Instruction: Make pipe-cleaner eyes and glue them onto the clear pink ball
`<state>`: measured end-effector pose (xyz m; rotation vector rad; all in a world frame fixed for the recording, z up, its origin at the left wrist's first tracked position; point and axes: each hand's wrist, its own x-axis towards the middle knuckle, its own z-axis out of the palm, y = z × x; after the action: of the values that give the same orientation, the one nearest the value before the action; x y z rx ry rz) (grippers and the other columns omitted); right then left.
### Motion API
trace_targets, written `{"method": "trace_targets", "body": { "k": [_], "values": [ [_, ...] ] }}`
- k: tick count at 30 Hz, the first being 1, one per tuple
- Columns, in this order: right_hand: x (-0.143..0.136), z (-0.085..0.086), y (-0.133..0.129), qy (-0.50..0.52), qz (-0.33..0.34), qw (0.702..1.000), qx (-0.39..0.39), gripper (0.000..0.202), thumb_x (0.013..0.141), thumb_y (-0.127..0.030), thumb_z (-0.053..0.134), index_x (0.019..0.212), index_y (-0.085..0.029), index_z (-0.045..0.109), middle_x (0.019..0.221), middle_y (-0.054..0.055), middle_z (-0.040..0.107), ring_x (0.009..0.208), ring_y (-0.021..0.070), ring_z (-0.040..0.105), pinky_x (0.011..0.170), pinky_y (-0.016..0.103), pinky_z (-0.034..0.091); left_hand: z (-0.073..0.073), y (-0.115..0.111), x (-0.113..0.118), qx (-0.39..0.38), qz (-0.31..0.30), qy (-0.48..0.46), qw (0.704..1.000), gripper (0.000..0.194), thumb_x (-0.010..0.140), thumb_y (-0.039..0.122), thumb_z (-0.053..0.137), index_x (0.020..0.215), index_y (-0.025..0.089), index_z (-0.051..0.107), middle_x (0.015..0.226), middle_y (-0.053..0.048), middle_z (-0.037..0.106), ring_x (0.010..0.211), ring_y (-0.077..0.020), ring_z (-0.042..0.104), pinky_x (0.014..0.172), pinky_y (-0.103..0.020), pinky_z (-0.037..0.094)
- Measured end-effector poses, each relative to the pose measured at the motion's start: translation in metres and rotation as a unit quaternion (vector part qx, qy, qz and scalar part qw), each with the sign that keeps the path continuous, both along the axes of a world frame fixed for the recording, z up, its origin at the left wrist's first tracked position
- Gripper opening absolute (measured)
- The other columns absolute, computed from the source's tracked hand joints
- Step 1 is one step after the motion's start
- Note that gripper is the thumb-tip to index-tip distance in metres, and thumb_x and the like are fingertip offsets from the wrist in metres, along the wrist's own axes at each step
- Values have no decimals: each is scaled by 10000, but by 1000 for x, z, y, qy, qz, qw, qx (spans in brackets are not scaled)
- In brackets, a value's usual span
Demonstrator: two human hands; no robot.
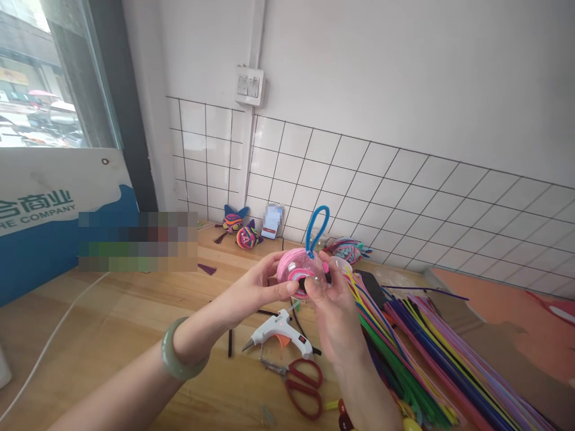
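Observation:
Held up over the table is a clear plastic ball (309, 267), partly covered with coiled pink pipe cleaner, with a blue pipe cleaner loop (318, 224) standing upright on top. My left hand (269, 280) grips it from the left, thumb on the front. From the right, my right hand (335, 293) closes around it, thumb pressed by a small black piece (302, 285) on the ball's front. Fingers hide parts of the ball. Below lie a white glue gun (281, 331) and red-handled scissors (303, 383).
Bundles of coloured pipe cleaners (404, 353) spread across the right side. Finished-looking striped balls (247, 236) and a phone (272, 221) stand at the back by the wire grid (314, 173). A white cable (58, 335) crosses the left.

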<state>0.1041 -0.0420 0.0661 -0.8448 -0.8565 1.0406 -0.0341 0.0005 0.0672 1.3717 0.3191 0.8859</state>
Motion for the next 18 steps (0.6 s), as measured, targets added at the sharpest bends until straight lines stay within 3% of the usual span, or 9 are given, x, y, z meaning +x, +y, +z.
{"method": "trace_targets", "body": {
  "k": [18],
  "values": [
    [0, -3, 0, 16, 17, 1000, 7, 671, 597, -291, 780, 1183, -267, 454, 1012, 26, 662, 968, 220, 616, 847, 393, 488, -1, 2, -1, -1, 12, 5, 1000, 503, 793, 260, 621, 1253, 191, 429, 1212, -126, 534, 1076, -246, 523, 901, -410, 433]
  ]
}}
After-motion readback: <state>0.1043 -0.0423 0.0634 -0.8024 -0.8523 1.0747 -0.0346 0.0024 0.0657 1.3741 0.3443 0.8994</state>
